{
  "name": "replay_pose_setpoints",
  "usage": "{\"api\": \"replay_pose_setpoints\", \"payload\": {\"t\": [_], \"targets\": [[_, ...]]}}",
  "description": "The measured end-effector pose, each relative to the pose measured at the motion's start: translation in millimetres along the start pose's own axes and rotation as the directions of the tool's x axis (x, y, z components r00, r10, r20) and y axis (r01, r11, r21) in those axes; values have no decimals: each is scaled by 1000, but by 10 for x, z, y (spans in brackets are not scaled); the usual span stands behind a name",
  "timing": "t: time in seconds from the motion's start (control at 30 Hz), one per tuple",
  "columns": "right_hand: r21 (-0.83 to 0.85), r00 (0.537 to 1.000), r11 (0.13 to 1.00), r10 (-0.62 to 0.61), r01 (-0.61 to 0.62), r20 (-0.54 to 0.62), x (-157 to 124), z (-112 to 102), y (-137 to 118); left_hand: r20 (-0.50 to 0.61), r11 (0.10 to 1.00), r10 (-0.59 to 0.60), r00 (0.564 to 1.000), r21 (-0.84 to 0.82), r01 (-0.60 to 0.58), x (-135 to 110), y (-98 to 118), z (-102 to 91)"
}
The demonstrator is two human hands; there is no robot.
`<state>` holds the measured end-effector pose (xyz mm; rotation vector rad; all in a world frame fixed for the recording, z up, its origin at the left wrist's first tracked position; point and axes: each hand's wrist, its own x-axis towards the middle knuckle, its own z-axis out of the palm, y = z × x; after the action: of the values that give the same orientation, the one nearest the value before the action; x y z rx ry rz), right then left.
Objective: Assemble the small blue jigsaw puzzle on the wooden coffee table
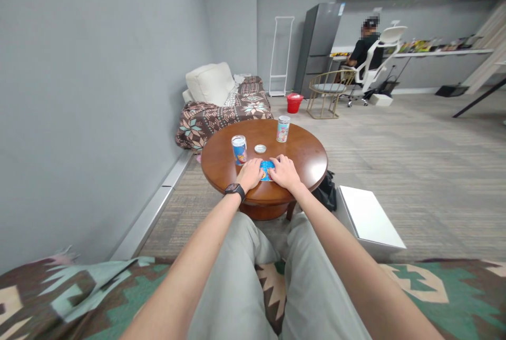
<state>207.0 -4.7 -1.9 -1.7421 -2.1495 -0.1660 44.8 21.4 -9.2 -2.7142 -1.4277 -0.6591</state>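
Note:
A small flat blue printed sheet [268,171] with orange-yellow patches lies near the front edge of the round wooden table. My left hand [250,174], wearing a black watch, grips its left side with bent fingers. On the right side my right hand [283,172] holds it the same way, thumb inward. Just beyond my left hand stands a blue printed can [239,150] with a see-through rim and no lid on it. A round silver lid [260,148] rests behind the sheet. Farther back, a pastel printed can [283,129] stands upright with its top covered.
The brown table [221,142] stands before my knees. A white box [369,216] and a black bag [326,191] are at its right. Behind are a patterned sofa [233,113], a red bucket [294,103], a gold-framed chair [326,88] and a seated person [366,50].

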Motion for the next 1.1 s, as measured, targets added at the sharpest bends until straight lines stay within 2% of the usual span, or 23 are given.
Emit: {"api": "replay_pose_setpoints", "payload": {"t": [0.27,0.43,0.8,0.97,1.1], "targets": [[1,996,999,-34,34,-83,-6,-3,-6,-1,999,48,999,-9,-48,-1,-12,-4],[9,997,1000,-29,30,-72,-16,3,-6,4,999,53,999,5,-53,-12,-5,-10],[60,998,997,-39,42,-55,5,112,17,-31,1000,-13,999,16,13,-20,-36,72],[112,996,992,-58,65,-62,5,88,0,63,995,101,993,-28,-100,-23,-61,58],[130,994,989,-58,69,-88,-9,40,-30,73,990,118,990,-81,-112,-20,-71,26]]}}
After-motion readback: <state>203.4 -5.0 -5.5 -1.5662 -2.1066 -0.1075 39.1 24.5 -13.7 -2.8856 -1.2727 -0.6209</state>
